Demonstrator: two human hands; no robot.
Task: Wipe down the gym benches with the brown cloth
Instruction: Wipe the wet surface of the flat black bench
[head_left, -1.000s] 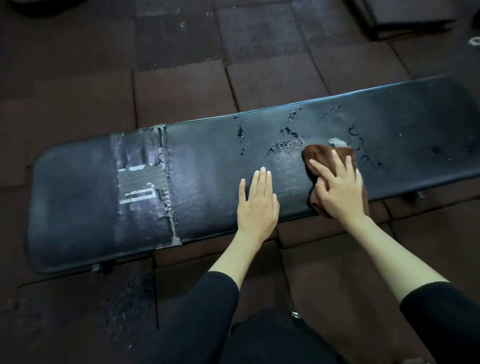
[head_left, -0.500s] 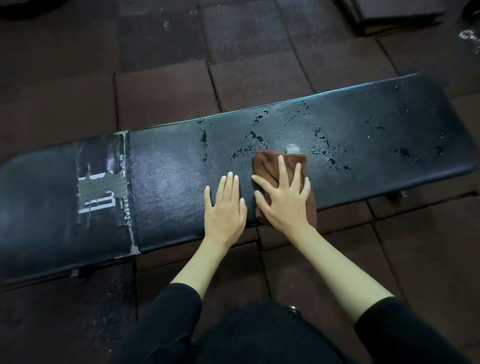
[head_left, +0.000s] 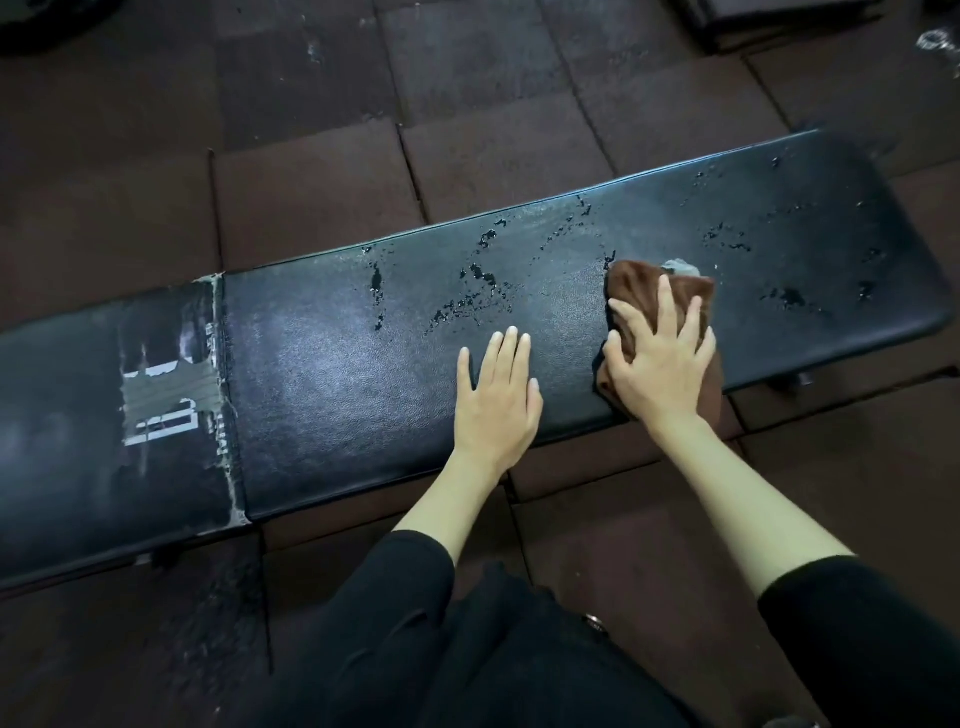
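The crumpled brown cloth (head_left: 657, 291) lies on the long black padded vinyl gym bench (head_left: 363, 374), toward its right end and at the near edge, with part of the fabric hanging over that edge. The right hand (head_left: 660, 364) presses flat on the cloth with fingers spread, pinning it to the pad rather than gripping it. A small pale patch (head_left: 680, 267) shows at the cloth's far edge; what it is cannot be told.

The left hand (head_left: 498, 400) rests just left of the cloth, palm down on bare vinyl, fingers extended and close together, holding nothing. It appears to brace the body.

Dark droplets and streaks (head_left: 467, 296) lie across the bench's far half, left of the cloth and beyond it toward the right end. A torn, taped seam (head_left: 223, 384) crosses the pad well left of both hands. Dark rubber floor tiles (head_left: 311, 197) surround the bench.

Risks, as judged: the overhanging fabric could slide off the near edge if pressure lightens. A stroke kept to the near half would leave the far droplets in place. The cloth could snag on the torn seam and lift its tape. The bracing palm could slip on wet vinyl.
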